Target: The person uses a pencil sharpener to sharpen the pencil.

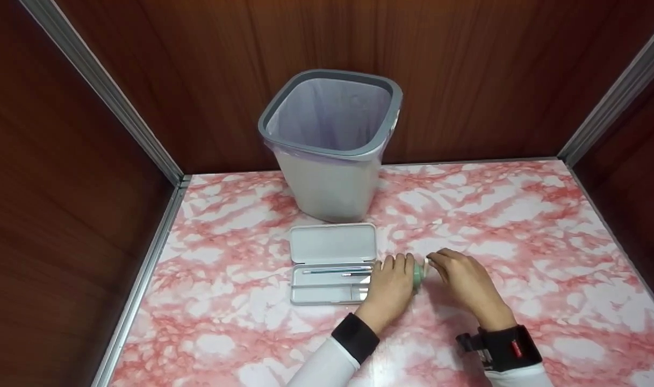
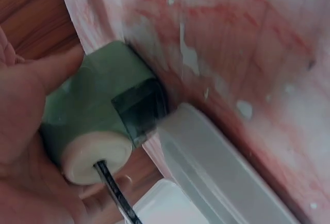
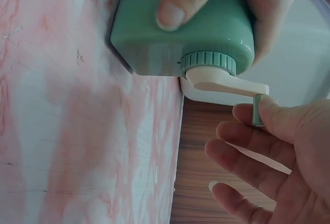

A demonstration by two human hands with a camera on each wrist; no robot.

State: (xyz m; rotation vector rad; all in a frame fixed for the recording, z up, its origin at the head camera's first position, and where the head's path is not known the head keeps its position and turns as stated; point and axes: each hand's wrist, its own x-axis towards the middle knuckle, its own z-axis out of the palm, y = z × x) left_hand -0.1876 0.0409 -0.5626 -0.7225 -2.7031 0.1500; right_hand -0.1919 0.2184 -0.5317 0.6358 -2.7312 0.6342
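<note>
A green hand-crank pencil sharpener [image 2: 98, 100] is on the table at the right end of an open pencil case [image 1: 327, 294]. My left hand [image 1: 386, 290] grips the sharpener's body, hiding most of it in the head view. From the cream ring on the sharpener's side facing the case, a dark pencil [image 2: 117, 193] sticks out. At the opposite side, the thumb and forefinger of my right hand [image 3: 289, 152] pinch the small green knob [image 3: 257, 110] of the cream crank [image 3: 221, 82]. Its other fingers are spread, loosely bent.
Pencils [image 1: 327, 270] show at the case's upper compartment, with the raised lid [image 1: 333, 243] behind. White pieces, too small to identify, sit in its lower right compartment. A lined waste bin [image 1: 332, 188] stands behind the case. Brown panels [image 1: 493, 80] enclose the table [image 1: 219, 333].
</note>
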